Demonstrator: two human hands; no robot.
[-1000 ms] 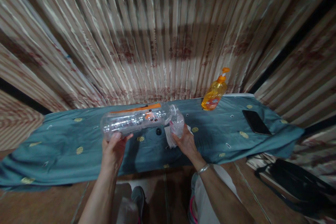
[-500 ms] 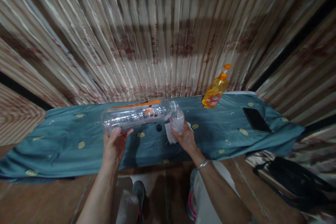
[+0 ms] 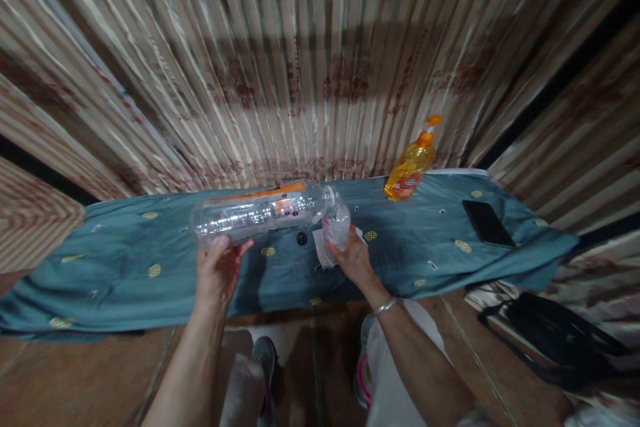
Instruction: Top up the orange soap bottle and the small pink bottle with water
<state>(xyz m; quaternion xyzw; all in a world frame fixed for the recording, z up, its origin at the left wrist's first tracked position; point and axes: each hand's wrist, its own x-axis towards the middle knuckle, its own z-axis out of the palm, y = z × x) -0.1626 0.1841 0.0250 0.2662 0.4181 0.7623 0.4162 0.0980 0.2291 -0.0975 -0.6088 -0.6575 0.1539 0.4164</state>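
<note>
Bottle point(image 3: 250, 212) centre-left, left hand point(image 3: 219, 272), fingers clasping it, smaller bottle point(image 3: 337, 223) mid-frame, right hand point(image 3: 356, 259), fingers wrapped round it, necks apparently touching

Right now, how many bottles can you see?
3. The left hand holds a big clear bottle, the right hand holds a small clear bottle, and a yellow pump bottle stands toward the back of the teal cloth. Others could hide under the cloth.

Teal cloth point(image 3: 400, 220) with yellow oval motifs point(image 3: 463, 246).
Clear bottle point(image 3: 250, 217), orange-edged label point(image 3: 290, 188); amber pump bottle point(image 3: 411, 170), orange top point(image 3: 434, 120); black phone point(image 3: 487, 223); striped beige curtain point(image 3: 300, 13), reddish print point(image 3: 347, 79).
</note>
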